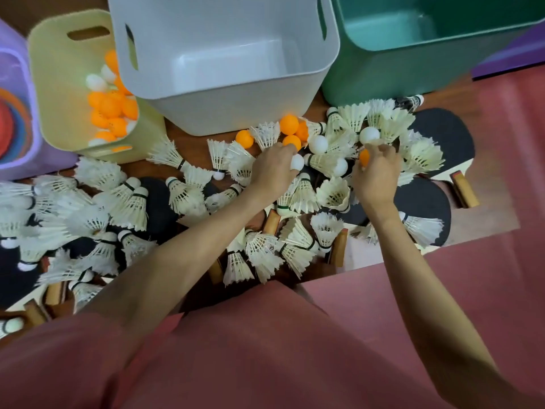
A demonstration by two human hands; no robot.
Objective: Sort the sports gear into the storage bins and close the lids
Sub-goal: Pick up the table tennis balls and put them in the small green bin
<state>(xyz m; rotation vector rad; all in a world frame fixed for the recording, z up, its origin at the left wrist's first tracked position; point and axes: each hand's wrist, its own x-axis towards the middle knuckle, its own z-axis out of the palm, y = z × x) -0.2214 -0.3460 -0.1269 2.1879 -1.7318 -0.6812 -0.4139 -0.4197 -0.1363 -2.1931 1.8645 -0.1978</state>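
Much of the gear is buried: the black table-tennis paddles (439,134) lie mostly under a heap of white feather shuttlecocks (118,199), with only rubber faces and a few wooden handles (466,188) poking out. The white bin (224,104) hides part of the yellow bin (56,84) behind its left wall, and the yellow bin's load of orange and white ping-pong balls (110,109) is partly screened. The green bin (368,69) is cut off at the top and right edge; the purple bin (17,160) is cut off at the left, its coloured contents too blurred to name. The person's pink clothing fills the lower frame and covers the near edge of the table (188,137).

Both forearms reach forward over the pile, backs of the hands up. The left hand (272,169) has its fingers curled round a white ball (297,162), its fingertips near a loose orange ball (292,142). The right hand (379,172) pinches an orange ball (364,157) between thumb and fingers, just below a loose white ball (369,134). More orange balls (289,124) lie against the front of the white bin, among the shuttlecocks. Whether either palm holds anything more cannot be told.
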